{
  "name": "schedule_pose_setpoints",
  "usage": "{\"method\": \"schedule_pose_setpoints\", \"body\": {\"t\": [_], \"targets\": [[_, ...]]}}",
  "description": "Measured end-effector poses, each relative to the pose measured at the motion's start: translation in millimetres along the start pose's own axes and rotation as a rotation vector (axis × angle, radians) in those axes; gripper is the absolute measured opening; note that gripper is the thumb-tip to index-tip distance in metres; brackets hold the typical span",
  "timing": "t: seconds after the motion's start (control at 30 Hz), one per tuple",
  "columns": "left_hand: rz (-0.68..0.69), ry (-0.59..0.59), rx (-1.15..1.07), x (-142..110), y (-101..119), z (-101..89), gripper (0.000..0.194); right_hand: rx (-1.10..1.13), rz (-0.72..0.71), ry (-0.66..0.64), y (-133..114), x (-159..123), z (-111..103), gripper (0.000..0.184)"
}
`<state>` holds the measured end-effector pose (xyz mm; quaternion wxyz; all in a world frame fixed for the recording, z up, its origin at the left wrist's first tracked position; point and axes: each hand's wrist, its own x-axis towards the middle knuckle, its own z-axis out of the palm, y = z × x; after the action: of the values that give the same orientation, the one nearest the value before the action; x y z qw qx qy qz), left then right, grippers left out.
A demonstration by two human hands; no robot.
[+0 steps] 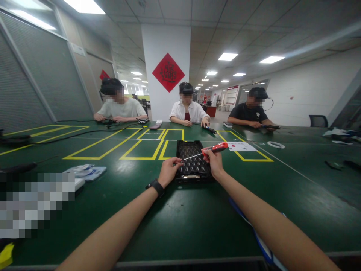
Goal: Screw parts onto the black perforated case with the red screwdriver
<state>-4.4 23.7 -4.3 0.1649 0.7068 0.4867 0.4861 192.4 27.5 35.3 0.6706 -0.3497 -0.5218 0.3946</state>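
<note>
Gripping the red screwdriver (pixel 217 147) in our right hand (pixel 214 162), we hold its long axis slanting leftward over the black case (pixel 204 178), its tip at our left hand (pixel 168 170), whose grip we cannot tell.

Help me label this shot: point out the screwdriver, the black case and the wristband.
Screwdriver (pixel 220 147): head view, on its red and black handle.
Black case (pixel 204 180): head view, on its near wall.
Wristband (pixel 156 187): head view, on its dark band.
</note>
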Motion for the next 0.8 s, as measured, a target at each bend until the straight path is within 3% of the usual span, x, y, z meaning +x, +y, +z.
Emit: {"method": "schedule_pose_setpoints", "body": {"t": [0.33, 0.8], "targets": [[0.033, -0.011, 0.061, 1.1, -0.3, -0.4, 0.019, 0.011, -0.025, 0.008, 4.2, 1.1, -1.3, 0.019], [0.096, -0.078, 0.22, 3.2, 0.5, -3.3, 0.018, -0.241, -0.203, -0.01, -7.3, -6.2, 2.8, 0.016]]}}
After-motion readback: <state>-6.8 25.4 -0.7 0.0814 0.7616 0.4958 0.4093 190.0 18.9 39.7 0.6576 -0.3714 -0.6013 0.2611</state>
